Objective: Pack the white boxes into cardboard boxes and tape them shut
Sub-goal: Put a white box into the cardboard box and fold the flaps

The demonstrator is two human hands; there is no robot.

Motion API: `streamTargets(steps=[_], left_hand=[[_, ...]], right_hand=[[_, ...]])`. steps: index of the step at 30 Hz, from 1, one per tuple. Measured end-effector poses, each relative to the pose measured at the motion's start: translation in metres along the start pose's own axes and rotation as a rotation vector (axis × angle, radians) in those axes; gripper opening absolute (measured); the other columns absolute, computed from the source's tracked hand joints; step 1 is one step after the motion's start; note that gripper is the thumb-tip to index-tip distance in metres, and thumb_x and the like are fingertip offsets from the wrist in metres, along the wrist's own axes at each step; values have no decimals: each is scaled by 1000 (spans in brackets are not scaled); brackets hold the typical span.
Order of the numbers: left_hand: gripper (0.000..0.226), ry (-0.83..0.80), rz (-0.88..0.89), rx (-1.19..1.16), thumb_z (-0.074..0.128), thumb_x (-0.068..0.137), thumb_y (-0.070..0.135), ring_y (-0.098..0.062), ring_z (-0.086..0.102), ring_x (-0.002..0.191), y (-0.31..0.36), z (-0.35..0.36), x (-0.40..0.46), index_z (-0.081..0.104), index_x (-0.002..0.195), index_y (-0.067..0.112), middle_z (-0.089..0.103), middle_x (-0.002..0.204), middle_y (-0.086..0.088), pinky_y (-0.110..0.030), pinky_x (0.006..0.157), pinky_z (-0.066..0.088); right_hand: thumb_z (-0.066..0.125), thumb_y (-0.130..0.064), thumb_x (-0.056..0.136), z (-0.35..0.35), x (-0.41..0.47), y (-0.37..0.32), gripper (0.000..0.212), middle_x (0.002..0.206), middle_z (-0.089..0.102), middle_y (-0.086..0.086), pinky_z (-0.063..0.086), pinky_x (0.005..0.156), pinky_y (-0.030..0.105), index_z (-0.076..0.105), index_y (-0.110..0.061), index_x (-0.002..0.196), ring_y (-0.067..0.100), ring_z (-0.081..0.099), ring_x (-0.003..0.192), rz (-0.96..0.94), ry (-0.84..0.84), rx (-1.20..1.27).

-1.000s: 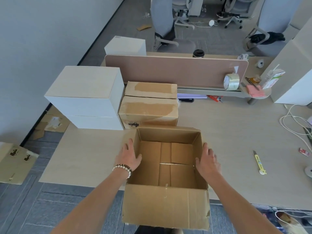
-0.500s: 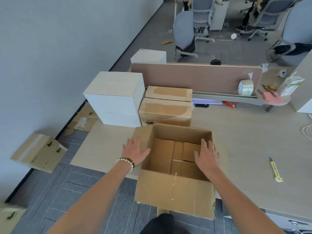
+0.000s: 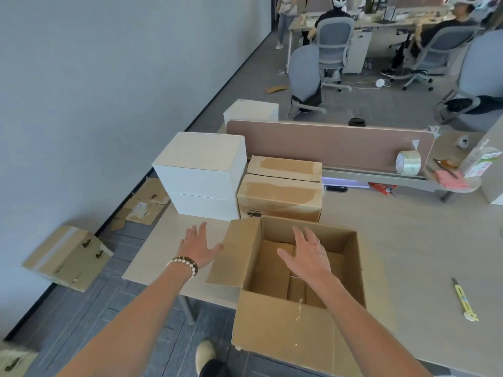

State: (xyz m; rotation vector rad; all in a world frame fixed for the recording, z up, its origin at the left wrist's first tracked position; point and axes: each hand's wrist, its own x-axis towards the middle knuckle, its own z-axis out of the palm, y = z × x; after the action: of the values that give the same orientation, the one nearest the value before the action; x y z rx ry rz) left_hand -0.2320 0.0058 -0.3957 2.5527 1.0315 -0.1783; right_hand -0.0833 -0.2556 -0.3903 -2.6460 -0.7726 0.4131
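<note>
An open, empty cardboard box sits at the desk's near edge with its flaps spread outward. My left hand hovers open above the desk, just left of the box's left flap, with a bead bracelet at the wrist. Above the box's opening my right hand is open, fingers spread, holding nothing. Two stacked white boxes stand at the desk's far left corner, beyond my left hand. Another white box sits behind the divider. A roll of clear tape stands on the shelf under the divider.
Two taped cardboard boxes stand right of the white stack, just behind the open box. A yellow utility knife lies on the desk at right. Flattened cartons lie on the floor at left. People sit on office chairs far back.
Both hands have let go of the box's side flaps and moved forward and left; the right hand is now over the opening. The view has tilted up and left.
</note>
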Motion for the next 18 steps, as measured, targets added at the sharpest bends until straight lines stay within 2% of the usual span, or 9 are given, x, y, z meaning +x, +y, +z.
streamTargets(steps=[3,8,13,16,18], left_hand=[[96,2,11,-11,54,90,63,-29,11,153,-17,-14,20,7,159,16,13,165,-15,-49,122,21],[95,1,20,-46,56,91,60,-27,19,151,-55,-41,64,8,159,15,17,162,-14,-44,119,26],[97,-18,33,-85,57,89,62,-26,22,150,-100,-68,122,9,159,14,19,163,-13,-43,118,30],[94,-7,51,-84,59,90,58,-24,22,149,-122,-83,153,15,157,8,26,160,-12,-42,117,31],[88,-22,51,-80,60,90,58,-24,30,145,-137,-90,173,24,153,7,33,156,-11,-41,114,35]], right_hand=[[48,-61,94,4,19,-24,77,163,20,10,24,120,46,21,-24,156,30,20,150,-20,2,20],[48,-61,94,15,58,-78,80,165,12,11,19,121,46,17,-23,158,31,14,152,-22,-15,37],[46,-61,95,29,105,-125,81,162,19,12,22,121,45,17,-18,157,31,18,150,-9,-31,3],[45,-61,96,36,133,-149,81,165,13,12,19,122,45,13,-21,159,32,14,151,29,-29,31],[47,-58,96,41,151,-165,81,164,14,13,20,121,45,14,-20,158,31,16,151,56,-20,42]])
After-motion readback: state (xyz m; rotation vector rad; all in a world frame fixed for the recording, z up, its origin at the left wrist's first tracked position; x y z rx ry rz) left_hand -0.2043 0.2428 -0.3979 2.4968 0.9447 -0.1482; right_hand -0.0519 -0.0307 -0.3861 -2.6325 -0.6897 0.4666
